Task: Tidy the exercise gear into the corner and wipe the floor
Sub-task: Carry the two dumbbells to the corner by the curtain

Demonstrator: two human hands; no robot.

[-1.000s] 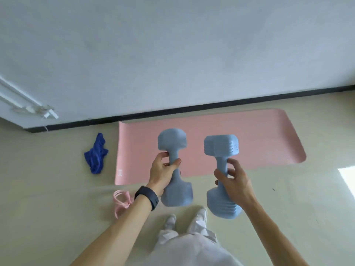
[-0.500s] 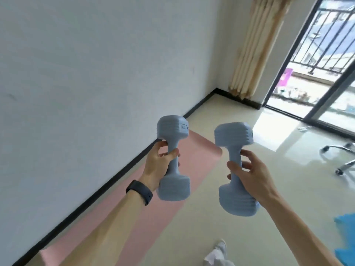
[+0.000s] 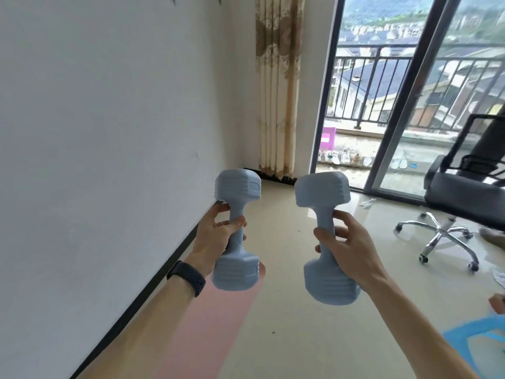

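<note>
We hold two blue dumbbells upright above the floor [image 3: 287, 310], left hand [image 3: 218, 236] and right hand [image 3: 345, 251] wrapped round the handles: rigid, likely weighty, best gripped mid-handle.

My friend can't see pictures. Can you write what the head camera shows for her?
Two bare hands each hold a light blue dumbbell upright: left hand on the left dumbbell, right hand on the right dumbbell. Below lies a pink exercise mat along a white wall; ahead are a curtain, a glass balcony door and an office chair.
</note>
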